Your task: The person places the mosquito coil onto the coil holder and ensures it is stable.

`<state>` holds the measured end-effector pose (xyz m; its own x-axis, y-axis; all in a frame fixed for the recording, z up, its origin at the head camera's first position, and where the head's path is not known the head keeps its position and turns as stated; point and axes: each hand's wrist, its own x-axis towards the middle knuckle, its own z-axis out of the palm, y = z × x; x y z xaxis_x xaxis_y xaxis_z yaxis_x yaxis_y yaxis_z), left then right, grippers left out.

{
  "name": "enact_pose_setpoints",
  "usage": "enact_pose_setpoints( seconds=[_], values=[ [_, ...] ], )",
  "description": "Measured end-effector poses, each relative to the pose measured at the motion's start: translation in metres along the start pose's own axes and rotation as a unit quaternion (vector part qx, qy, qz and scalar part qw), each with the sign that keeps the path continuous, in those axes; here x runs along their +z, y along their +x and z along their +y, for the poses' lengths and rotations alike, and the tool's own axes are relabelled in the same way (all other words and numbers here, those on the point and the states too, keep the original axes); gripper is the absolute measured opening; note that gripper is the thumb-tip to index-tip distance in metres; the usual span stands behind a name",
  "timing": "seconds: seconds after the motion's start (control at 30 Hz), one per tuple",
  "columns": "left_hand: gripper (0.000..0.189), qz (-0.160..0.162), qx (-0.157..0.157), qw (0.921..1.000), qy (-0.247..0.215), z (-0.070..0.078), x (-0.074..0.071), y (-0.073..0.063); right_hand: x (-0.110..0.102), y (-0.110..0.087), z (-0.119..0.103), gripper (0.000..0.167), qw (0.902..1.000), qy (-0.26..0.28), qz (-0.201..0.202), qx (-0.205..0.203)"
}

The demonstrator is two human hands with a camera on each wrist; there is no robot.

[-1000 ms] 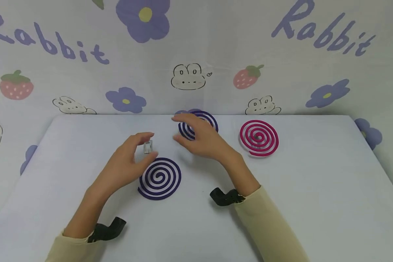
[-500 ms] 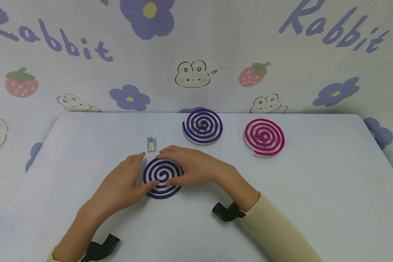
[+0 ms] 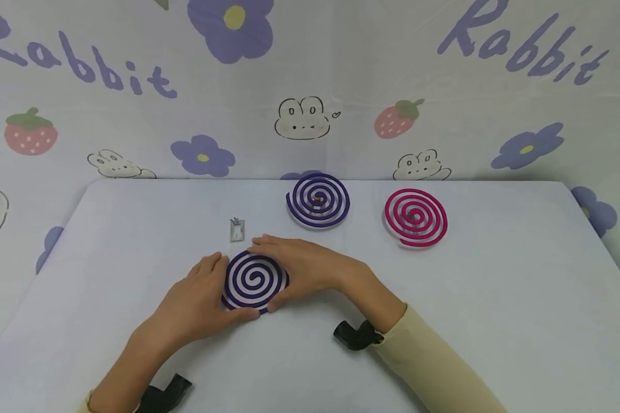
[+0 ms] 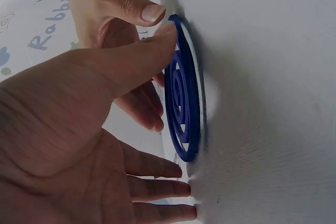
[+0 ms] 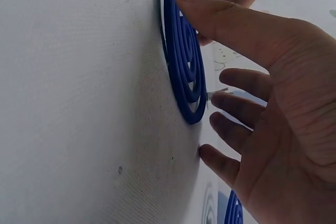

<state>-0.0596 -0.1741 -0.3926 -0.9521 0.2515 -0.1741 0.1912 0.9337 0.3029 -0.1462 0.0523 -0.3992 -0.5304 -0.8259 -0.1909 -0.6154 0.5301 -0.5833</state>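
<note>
A dark blue spiral mosquito coil (image 3: 255, 277) lies flat, close over the white table, between my two hands. My left hand (image 3: 191, 301) is around its left side, the thumb at the front edge and the straight fingers along the left. On the opposite side, my right hand (image 3: 310, 264) has its thumb at the front right rim and its fingers reaching to the back edge. In both wrist views a thumb tip overlaps the coil (image 4: 181, 98) while the other fingers are spread past it. Just behind stands a small clear rectangular block (image 3: 237, 230) with a metal bit on top.
Another blue mosquito coil (image 3: 317, 201) sits at the table's back edge, and a pink one (image 3: 415, 218) stands right of it; small supports show through both. The white table (image 3: 496, 310) meets a printed cloth (image 3: 356, 69) behind.
Both hands have come to the front coil: the left from around the clear block, the right from the back coil. Lately both thumbs moved from over the coil's middle to its front rim.
</note>
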Motion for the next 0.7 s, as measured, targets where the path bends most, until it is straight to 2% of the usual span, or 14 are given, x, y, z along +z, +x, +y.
enact_pose_setpoints(
  seconds=[0.3,0.7],
  values=[
    [0.109,-0.003,0.023,0.9995,0.019,-0.0039,0.0033,-0.0004,0.0001,0.0013,0.0024,0.095,0.9999,-0.005,-0.013,0.003],
    [0.11,0.0,0.023,0.9997,0.01,-0.0038,0.0022,0.0005,0.0014,0.0024,0.0036,0.097,0.9998,-0.004,-0.017,0.0]
  ],
)
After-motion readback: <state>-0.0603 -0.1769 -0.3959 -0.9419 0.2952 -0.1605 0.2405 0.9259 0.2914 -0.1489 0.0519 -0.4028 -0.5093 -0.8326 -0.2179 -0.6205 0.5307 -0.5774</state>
